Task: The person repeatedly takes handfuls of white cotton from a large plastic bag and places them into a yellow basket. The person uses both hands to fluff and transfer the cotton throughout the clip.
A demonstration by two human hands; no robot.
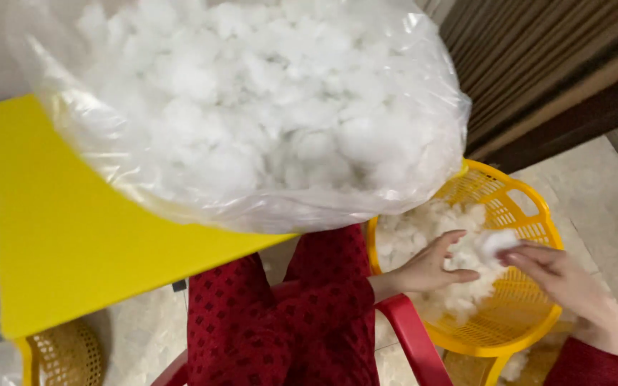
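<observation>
Pale tiled floor (588, 186) below, dark wooden slats behind at top right.

Head view only. One yellow tabletop (59, 229), sharp corner near the knees. One big clear bag (252, 107) of white fluff on top, bulging past the tabletop edge and over the lap. One round yellow basket (531, 214) with holes, down on the floor at the right, partly filled with loose fluff (409, 236). One more yellow woven basket (66, 354) at bottom left, partly hidden under the tabletop. One red chair arm (413, 336) between the lap and the round basket. Red dotted trousers (309, 314) in the middle.

Two hands, both over the round basket. Left hand (430, 268) spread wide, fingers resting on the fluff heap. Right hand (556, 268) pinched narrow on one small white tuft (498, 243), held just above the heap, close to the left fingertips.

Little room between bag and basket; open floor on the far right side.
</observation>
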